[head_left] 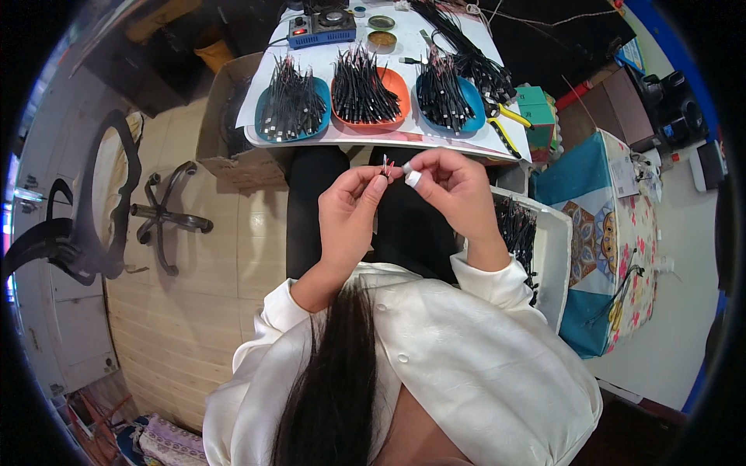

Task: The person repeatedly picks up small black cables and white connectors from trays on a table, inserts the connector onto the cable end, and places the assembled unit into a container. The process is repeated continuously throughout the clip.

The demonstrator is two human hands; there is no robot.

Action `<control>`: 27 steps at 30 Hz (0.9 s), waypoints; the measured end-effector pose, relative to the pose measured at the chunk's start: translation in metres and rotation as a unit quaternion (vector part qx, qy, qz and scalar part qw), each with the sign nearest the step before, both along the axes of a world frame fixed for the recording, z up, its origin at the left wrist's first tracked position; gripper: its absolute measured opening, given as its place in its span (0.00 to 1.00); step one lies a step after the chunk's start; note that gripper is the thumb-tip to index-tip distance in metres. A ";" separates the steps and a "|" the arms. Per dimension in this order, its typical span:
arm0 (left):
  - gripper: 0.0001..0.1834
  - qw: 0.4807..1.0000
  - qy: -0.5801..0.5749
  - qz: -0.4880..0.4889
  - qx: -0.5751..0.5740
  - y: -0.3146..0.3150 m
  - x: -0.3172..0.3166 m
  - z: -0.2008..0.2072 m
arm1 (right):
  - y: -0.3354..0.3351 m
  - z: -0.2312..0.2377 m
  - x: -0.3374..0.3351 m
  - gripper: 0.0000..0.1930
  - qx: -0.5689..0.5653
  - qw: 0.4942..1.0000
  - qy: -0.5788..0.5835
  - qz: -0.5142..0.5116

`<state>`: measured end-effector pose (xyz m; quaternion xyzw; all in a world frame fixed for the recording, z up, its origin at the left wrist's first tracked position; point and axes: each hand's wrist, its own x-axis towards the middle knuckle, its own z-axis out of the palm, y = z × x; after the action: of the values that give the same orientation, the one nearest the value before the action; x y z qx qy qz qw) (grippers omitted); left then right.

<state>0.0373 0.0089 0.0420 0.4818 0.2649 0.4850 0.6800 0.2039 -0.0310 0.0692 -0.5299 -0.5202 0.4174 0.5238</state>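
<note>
Wires of red and white colour (pixel 386 165) are pinched between thumb and index finger of the left hand (pixel 350 206); their tips are pointed roughly to twelve o'clock, and the rest of their length is hidden. From this pinch, the right hand (pixel 458 190) is held at three o'clock, just beside; its thumb and index finger, covered with white wraps (pixel 413 179), are brought nearly together, but whether a strand is gripped there cannot be told. No obstacle is seen between both hands. On the white table (pixel 478 35), black cables (pixel 365 97) are heaped in a blue bowl (pixel 291 139) at ten o'clock, an orange bowl (pixel 394 80) near half past eleven and a second blue bowl (pixel 471 95) at one; yellow-handled pliers (pixel 505 138) are laid at two.
</note>
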 end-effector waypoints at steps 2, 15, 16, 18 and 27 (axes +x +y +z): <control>0.09 1.000 0.011 -0.004 0.004 0.000 0.003 -0.002 | 0.003 0.003 0.000 0.06 0.020 0.999 0.046 -0.005; 0.08 0.992 -0.059 -0.087 -0.067 0.005 0.001 -0.010 | 0.006 -0.022 -0.013 0.06 0.034 0.983 0.180 -0.008; 0.08 0.990 -0.076 -0.088 -0.083 0.005 0.002 -0.010 | 0.006 -0.025 -0.014 0.06 0.013 0.970 0.241 -0.001; 0.09 0.986 -0.098 -0.095 -0.096 0.004 0.002 -0.010 | 0.005 -0.029 -0.015 0.06 -0.035 0.933 0.358 0.018; 0.08 0.987 -0.111 -0.073 -0.091 0.005 0.005 -0.012 | 0.004 -0.032 -0.021 0.07 -0.058 0.914 0.402 0.009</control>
<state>0.0420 0.0136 0.0298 0.3794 0.1951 0.4587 0.7795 0.1825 -0.0270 0.0367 -0.3422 -0.2456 0.6295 0.6529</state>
